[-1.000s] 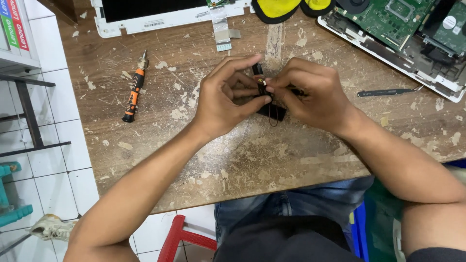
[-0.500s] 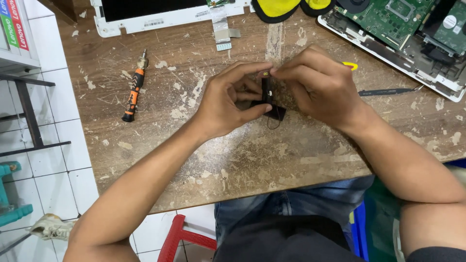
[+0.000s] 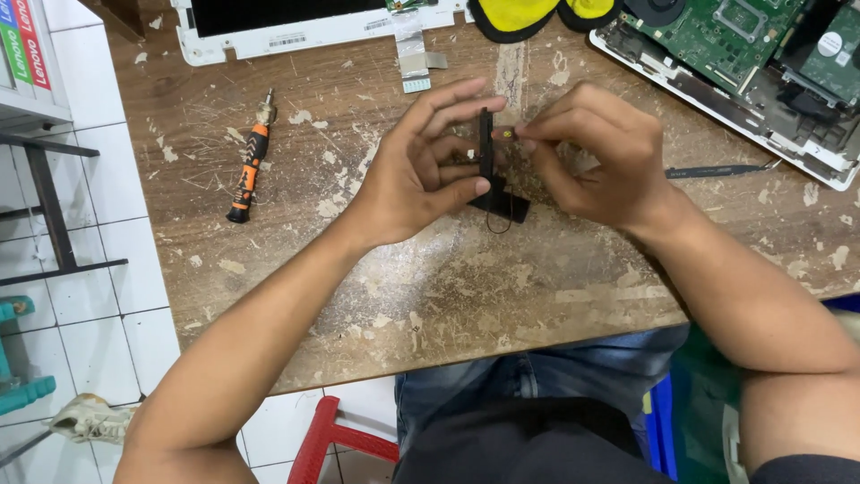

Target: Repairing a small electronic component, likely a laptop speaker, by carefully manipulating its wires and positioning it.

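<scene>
My left hand (image 3: 421,166) grips a small black plastic part (image 3: 488,170) on edge, just above the worn wooden table (image 3: 430,296). A thin black wire loops out under the part. My right hand (image 3: 591,157) meets it from the right, its fingertips pinched at the part's upper end on a tiny yellowish bit (image 3: 509,133). What that bit is I cannot make out. Both hands touch the part near the middle of the table.
An orange-and-black screwdriver (image 3: 249,161) lies at the left. A white laptop lid (image 3: 296,25) with a ribbon cable (image 3: 414,49) lies at the back. An opened laptop base with a green circuit board (image 3: 743,45) sits back right, beside a yellow-black cloth (image 3: 528,16). A red stool (image 3: 331,439) stands below.
Both hands have lifted slightly and turned the black part upright on its edge. My right fingertips have moved from its side to its upper end.
</scene>
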